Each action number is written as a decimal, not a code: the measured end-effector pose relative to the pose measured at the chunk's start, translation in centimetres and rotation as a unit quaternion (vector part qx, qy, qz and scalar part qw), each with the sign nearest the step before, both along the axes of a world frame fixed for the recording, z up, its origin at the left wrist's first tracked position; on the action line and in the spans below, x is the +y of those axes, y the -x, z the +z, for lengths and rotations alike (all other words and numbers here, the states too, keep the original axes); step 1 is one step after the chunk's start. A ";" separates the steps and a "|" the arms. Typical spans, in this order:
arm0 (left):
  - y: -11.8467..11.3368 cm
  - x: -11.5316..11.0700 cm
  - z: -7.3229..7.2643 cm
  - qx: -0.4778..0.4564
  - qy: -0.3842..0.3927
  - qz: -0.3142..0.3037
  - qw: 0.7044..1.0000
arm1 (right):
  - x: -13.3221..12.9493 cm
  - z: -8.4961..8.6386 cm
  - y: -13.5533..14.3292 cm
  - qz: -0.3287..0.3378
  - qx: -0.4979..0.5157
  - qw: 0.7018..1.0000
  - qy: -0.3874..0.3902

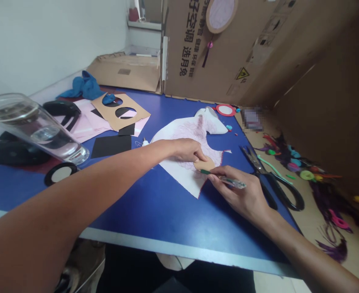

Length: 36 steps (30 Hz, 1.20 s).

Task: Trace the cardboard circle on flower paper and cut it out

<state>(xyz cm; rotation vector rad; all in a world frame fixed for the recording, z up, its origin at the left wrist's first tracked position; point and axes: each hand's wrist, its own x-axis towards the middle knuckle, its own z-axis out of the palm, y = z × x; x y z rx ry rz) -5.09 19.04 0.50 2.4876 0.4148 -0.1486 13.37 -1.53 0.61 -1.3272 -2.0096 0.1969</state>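
Note:
A white cloth (179,134) with faint pinkish patterning and a dark red edge lies spread on the blue table (167,219). On the cloth rests a small tan cardboard disc (206,164). My left hand (188,149) holds the disc down, thumb and index finger pressed on it and the other fingers curled. In my right hand (240,187) is a clear pen (233,182) with a green end, gripped between thumb and fingers. That green end points left, at the disc's lower edge. Whether its tip touches the cloth I cannot tell.
Large black-handled scissors (268,175) lie right of my right hand. A water glass (39,130) stands at left, near black card (111,146) and a cardboard piece with round holes (106,110). Tassels and beads (301,162) lie at right. A cardboard box (198,77) stands behind.

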 end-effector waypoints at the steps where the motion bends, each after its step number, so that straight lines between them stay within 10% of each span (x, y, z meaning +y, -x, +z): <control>1: 0.0 0.0 -0.1 -0.006 0.007 -0.004 1.000 | 0.2 0.1 0.1 -0.003 0.007 1.000 0.000; 36: 0.0 0.7 -0.9 -0.037 0.019 -0.018 0.999 | 0.8 0.3 0.7 0.000 0.024 0.999 0.022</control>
